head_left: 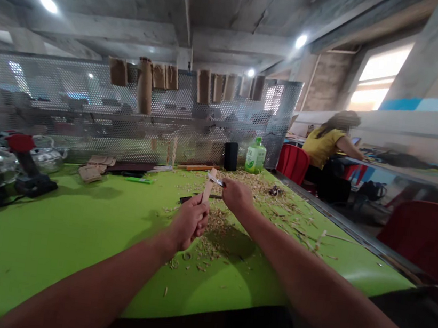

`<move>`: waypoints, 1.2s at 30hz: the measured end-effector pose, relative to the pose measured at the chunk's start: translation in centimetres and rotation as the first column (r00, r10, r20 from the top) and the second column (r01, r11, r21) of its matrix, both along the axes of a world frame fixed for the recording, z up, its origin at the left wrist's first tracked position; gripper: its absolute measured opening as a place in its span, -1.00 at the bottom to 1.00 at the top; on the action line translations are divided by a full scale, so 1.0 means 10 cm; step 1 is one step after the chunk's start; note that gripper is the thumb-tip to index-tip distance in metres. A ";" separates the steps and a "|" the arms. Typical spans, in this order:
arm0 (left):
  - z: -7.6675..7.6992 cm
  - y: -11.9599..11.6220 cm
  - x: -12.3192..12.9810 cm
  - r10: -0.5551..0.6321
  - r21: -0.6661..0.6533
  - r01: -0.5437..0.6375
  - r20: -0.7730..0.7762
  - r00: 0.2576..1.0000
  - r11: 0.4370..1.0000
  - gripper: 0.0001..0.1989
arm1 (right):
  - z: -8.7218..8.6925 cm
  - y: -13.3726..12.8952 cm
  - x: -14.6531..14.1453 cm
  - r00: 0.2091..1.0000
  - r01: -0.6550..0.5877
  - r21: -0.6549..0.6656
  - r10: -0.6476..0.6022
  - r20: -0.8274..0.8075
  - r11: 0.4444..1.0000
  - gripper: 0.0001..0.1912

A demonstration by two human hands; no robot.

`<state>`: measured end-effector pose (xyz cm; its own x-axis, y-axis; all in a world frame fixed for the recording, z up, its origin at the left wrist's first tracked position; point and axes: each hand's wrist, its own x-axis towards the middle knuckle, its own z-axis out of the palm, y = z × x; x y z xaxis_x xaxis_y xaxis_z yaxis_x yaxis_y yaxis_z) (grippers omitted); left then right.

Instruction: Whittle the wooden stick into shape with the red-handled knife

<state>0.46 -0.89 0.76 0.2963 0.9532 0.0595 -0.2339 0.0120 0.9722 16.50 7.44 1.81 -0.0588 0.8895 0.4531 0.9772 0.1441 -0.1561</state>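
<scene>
My left hand (190, 222) is wrapped round the lower part of a pale strip of wood (207, 188), which points up and away from me. In my right hand (238, 196) is a knife, its fingers closed round the handle. The short bright blade (214, 178) lies across the wood near its upper end. Most of the knife's handle is hidden by my fingers. Below both hands, wood shavings (219, 220) are scattered over the green tabletop (84, 237).
A green-capped bottle (256, 157) and a black upright object (230, 156) stand at the back before a perforated metal screen (88, 114). On the left are a red-and-black power tool (22, 151) and a glass kettle (48, 155). A person in yellow (322, 145) sits at right.
</scene>
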 end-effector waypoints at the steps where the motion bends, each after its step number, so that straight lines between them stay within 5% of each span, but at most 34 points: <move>1: 0.01 -0.01 0.00 0.000 -0.013 0.000 -0.004 1.000 1.000 -0.93 | 0.00 0.01 0.00 1.000 0.007 0.000 -0.007 0.005 1.000 -0.65; 8: 0.04 -0.10 -0.01 -0.008 -0.030 0.007 -0.018 1.000 1.000 -0.92 | 0.00 0.13 0.10 1.000 0.016 -0.002 -0.016 0.017 1.000 -0.65; 13: -0.01 -0.32 0.02 -0.196 0.015 0.201 -0.146 0.970 0.980 -0.66 | 0.07 0.30 0.65 0.917 0.309 -0.201 -0.347 -0.197 0.930 -0.57; 16: -0.04 -0.25 0.01 -0.182 0.044 0.185 -0.059 0.982 0.982 -0.74 | 0.07 0.38 0.86 0.876 0.365 -0.210 -0.411 -0.254 0.907 -0.53; 21: -0.05 0.12 -0.07 0.003 -0.051 0.002 0.099 0.995 0.999 -0.88 | 0.01 0.35 0.51 0.936 0.227 -0.108 -0.248 -0.250 0.968 -0.56; 26: -0.02 0.20 -0.10 0.005 -0.049 0.003 0.151 0.988 0.999 -0.87 | -0.05 0.16 0.06 0.987 0.035 -0.082 -0.047 -0.155 0.996 -0.61; 36: -0.05 0.28 -0.07 0.050 -0.019 -0.048 0.147 0.988 0.999 -0.83 | -0.10 -0.14 -0.23 0.977 -0.145 -0.067 0.154 0.146 0.987 -0.67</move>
